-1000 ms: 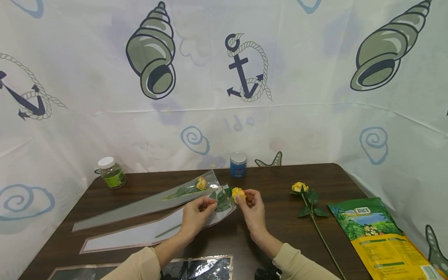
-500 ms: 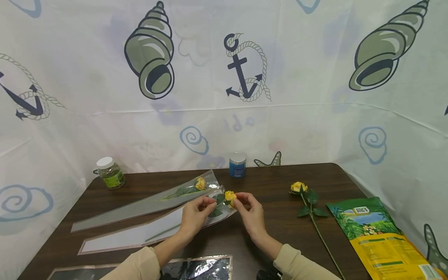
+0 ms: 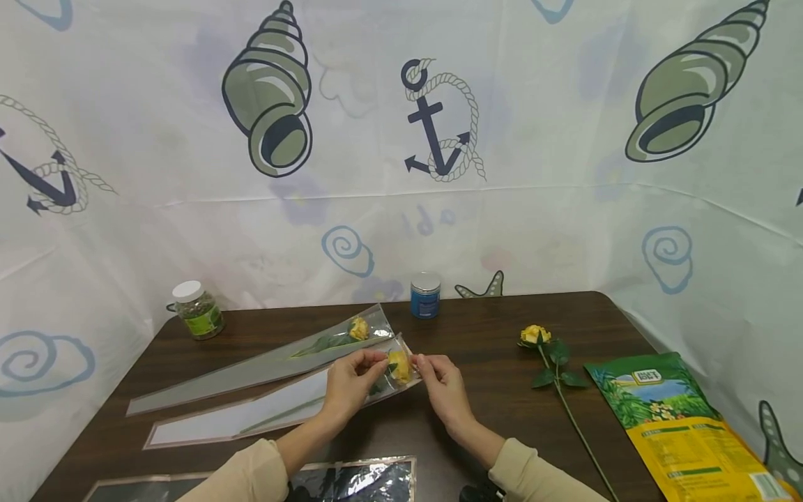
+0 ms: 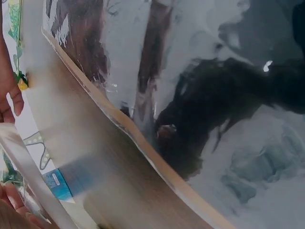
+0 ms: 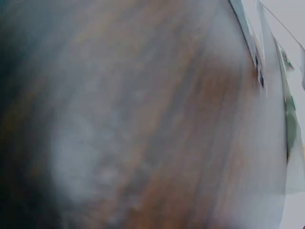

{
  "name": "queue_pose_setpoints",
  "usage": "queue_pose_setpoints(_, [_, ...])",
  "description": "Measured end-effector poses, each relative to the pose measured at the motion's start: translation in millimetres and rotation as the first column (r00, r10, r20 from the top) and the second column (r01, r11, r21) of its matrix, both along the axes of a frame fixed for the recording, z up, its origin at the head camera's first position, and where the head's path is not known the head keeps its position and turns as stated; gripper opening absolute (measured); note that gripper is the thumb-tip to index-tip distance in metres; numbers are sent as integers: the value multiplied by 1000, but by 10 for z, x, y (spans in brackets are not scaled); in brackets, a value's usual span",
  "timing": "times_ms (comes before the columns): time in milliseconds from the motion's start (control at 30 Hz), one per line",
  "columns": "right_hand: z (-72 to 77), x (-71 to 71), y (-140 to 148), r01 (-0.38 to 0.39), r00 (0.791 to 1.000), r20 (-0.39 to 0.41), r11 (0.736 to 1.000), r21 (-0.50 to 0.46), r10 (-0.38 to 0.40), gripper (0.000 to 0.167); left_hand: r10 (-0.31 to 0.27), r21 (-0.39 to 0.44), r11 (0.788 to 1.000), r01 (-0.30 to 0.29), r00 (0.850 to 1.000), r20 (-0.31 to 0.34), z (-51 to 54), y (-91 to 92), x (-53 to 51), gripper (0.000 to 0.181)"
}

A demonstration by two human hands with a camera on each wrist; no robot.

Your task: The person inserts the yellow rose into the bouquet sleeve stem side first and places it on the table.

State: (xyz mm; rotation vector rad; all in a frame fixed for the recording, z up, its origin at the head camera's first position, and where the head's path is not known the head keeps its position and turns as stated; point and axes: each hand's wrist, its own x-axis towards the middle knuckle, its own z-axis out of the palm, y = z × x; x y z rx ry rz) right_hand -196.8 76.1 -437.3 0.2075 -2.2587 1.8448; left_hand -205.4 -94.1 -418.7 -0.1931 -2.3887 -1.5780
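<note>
In the head view a long tapered clear sleeve with a white backing [image 3: 207,422] lies at the middle of the table, a yellow rose [image 3: 399,366] inside its wide end and the green stem running down it. The left hand [image 3: 348,388] pinches the sleeve's upper edge beside the bloom. At the sleeve's open end, the right hand [image 3: 447,394] pinches the rim with thumb and forefinger, just right of the bloom. Part of the left hand [image 4: 14,205] shows at the lower left of the left wrist view. The right wrist view is blurred and shows no hand clearly.
Behind lies another sleeve [image 3: 207,385] holding a yellow rose. A loose rose [image 3: 535,335] and a green-yellow bag [image 3: 690,432] lie at right. A jar [image 3: 202,317] and blue tin [image 3: 426,300] stand at the back; dark film [image 3: 364,481] lies in front.
The yellow bloom has moved left into the wide end of the sleeve, and its stem has slid further down. The right hand has moved left with it, from the bloom to the sleeve's rim.
</note>
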Motion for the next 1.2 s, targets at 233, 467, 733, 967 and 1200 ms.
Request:
queue_pose_setpoints(233, [60,-23,-28,-40,998,50,985,168,32,47,-10,14,1000,10,1000,3,16,-4,-5,5])
queue_pose_setpoints(467, [72,-71,-48,-120,993,35,953,280,114,37,-17,8,1000,17,1000,-14,-1,-20,-4,5])
queue_pose_setpoints(733, [16,-109,-49,1,1000,5,968,252,-3,14,-1,-61,998,0,1000,-12,-93,-145,-40,9])
queue_pose_setpoints(967, [5,-119,-24,-1,1000,-5,959,285,3,11,-49,-465,884,48,999,10,-141,-412,48,52])
queue_pose_setpoints(1200, [11,-64,40,-47,998,64,949,311,28,12,-91,-743,667,49,996,-16,-149,-561,149,74])
